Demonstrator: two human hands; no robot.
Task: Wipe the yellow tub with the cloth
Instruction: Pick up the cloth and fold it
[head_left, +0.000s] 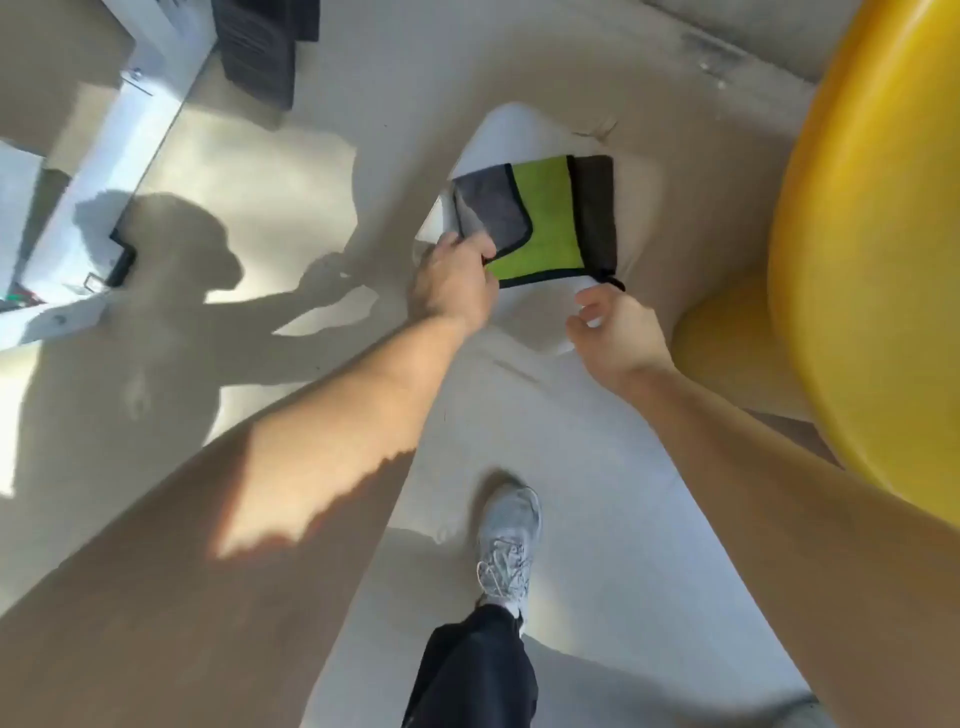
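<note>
A green and grey cloth (545, 223) with black edging hangs spread out above the pale floor. My left hand (454, 278) is closed on its lower left corner, where the grey side folds over. My right hand (613, 330) pinches the lower right corner by a small black loop between thumb and fingers. The yellow tub (872, 249) rises along the right edge of the view, its rounded wall just right of my right hand and apart from the cloth.
The pale floor (571, 493) carries sun patches and my shadow on the left. A white frame (104, 171) and a dark mat (260, 47) lie at the upper left. My shoe (506, 545) and dark trouser leg are below the hands.
</note>
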